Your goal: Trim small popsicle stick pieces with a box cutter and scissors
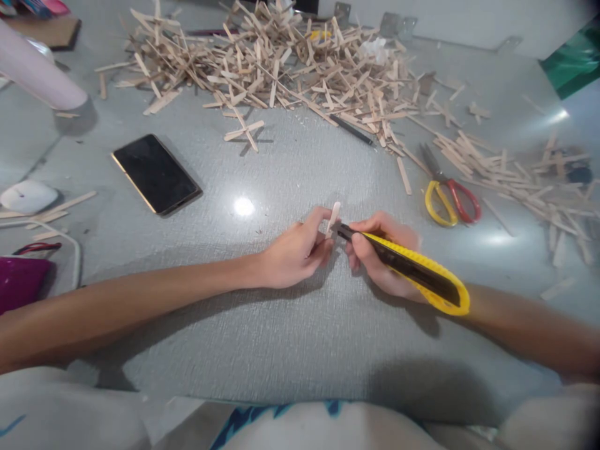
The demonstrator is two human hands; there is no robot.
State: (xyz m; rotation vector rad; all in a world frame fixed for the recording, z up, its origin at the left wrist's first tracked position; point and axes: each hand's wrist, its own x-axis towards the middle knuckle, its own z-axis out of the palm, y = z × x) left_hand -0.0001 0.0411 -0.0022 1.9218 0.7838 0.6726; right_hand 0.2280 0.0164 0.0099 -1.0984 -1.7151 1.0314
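Note:
Near the middle of the table, my left hand (300,250) pinches a short wooden stick (334,214) that points upward between its fingers. My right hand (385,250) is closed around a yellow and black utility knife (417,270). The knife's front end meets the lower part of the stick, close to my left fingertips. Its exact contact with the wood is too small to make out. Both hands are held just above the grey tabletop (262,344).
A big heap of wooden sticks (262,62) spreads along the back, with more sticks (520,181) at right. Scissors (450,194) with yellow and red handles lie right of my hands. A phone (157,174), a white mouse (29,197) and a pale cylinder (42,69) are at left.

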